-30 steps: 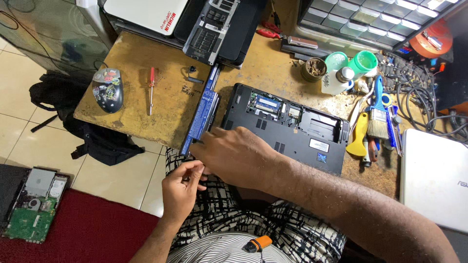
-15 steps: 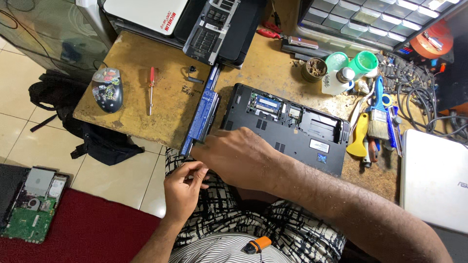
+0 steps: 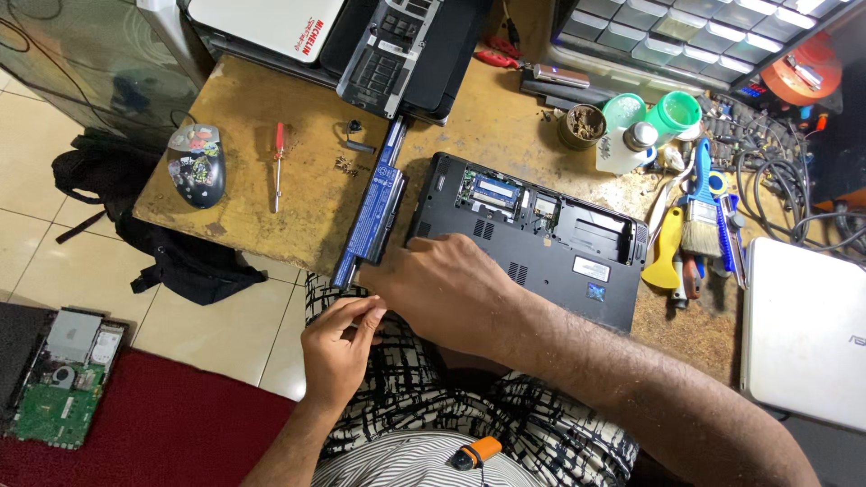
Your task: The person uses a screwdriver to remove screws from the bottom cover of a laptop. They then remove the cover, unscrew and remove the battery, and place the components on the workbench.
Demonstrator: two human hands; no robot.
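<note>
A black laptop (image 3: 550, 236) lies upside down on the worn wooden desk (image 3: 307, 216), with its bottom cover off and the memory bay showing. My right hand (image 3: 446, 289) reaches across and rests on the laptop's near left corner, fingers curled down and hidden under the hand. My left hand (image 3: 338, 347) is just below it at the desk edge, with thumb and fingertips pinched together next to the right hand's fingers. Whether anything small sits in the pinch is not visible. A long black battery (image 3: 370, 221) lies beside the laptop's left side.
A red screwdriver (image 3: 278, 167), loose screws (image 3: 345, 164) and a mouse (image 3: 197, 164) lie at the left. A brush (image 3: 699, 207), yellow scraper (image 3: 666, 257), green cups (image 3: 672, 113) and cables sit to the right. A white laptop (image 3: 803, 334) is at the far right, a circuit board (image 3: 63, 379) on the floor.
Both hands have stayed at the laptop's near left corner. The right hand has shifted very slightly to the right.
</note>
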